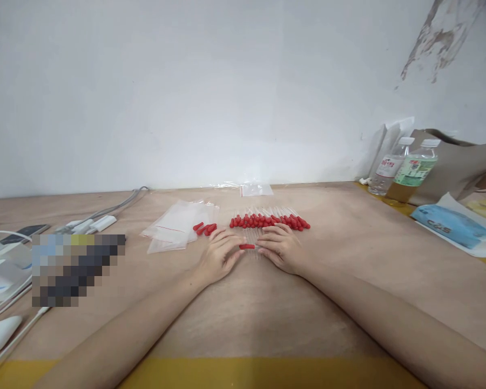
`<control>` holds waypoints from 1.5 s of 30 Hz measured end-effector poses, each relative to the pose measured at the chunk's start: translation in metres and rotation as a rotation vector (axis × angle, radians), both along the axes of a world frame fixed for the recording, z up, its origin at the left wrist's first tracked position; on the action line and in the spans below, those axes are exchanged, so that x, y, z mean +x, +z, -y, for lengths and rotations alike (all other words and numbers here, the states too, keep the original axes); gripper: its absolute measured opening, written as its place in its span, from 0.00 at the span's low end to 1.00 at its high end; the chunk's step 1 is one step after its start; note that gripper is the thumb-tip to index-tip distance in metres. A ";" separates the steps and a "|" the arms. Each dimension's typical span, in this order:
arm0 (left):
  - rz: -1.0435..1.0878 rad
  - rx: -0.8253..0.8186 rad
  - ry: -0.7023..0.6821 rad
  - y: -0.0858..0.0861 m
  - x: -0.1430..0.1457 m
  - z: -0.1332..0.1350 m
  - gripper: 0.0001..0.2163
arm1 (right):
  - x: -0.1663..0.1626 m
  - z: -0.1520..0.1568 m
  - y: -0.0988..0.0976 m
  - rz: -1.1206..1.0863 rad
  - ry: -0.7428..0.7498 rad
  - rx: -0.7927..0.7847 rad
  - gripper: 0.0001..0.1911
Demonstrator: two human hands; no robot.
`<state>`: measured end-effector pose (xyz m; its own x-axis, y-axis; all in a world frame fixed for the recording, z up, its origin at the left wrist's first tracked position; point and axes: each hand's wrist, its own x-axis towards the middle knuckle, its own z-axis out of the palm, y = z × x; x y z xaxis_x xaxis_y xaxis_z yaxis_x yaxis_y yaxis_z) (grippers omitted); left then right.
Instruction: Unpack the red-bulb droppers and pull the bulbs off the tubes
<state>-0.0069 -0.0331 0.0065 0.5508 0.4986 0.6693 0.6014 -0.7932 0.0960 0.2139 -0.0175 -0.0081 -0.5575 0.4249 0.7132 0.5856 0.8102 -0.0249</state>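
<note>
My left hand (222, 255) pinches the closed end of a red rubber dropper bulb (247, 246). Facing it, my right hand (284, 249) has its fingertips closed on a thin glass tube (257, 247) that meets the bulb's open end; how far the tube goes in is hard to see. Between and beneath both hands lie several bare glass tubes (251, 235). Just beyond, glass droppers with red bulbs (263, 220) lie side by side in a row, bulbs toward me. Loose red bulbs (204, 229) rest beyond my left hand, by the clear zip bags (173, 220).
Another small clear bag (257, 189) lies against the wall. Chargers, cables (93, 221) and a white mouse (0, 336) occupy the left side. Two drink bottles (413, 170), a grey bag (457, 162) and a blue tissue pack (453, 226) stand or lie at the right.
</note>
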 end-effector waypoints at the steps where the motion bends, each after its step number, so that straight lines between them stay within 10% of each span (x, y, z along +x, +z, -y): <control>1: -0.026 0.006 0.023 0.001 0.002 0.000 0.14 | -0.001 0.000 -0.001 -0.013 0.001 0.009 0.10; 38: -0.232 -0.065 0.035 0.005 0.002 0.008 0.12 | -0.003 0.010 -0.005 0.033 0.198 0.121 0.12; 45: 0.057 -0.133 0.238 0.005 -0.037 -0.005 0.12 | 0.010 0.000 -0.005 -0.315 -0.101 -0.160 0.10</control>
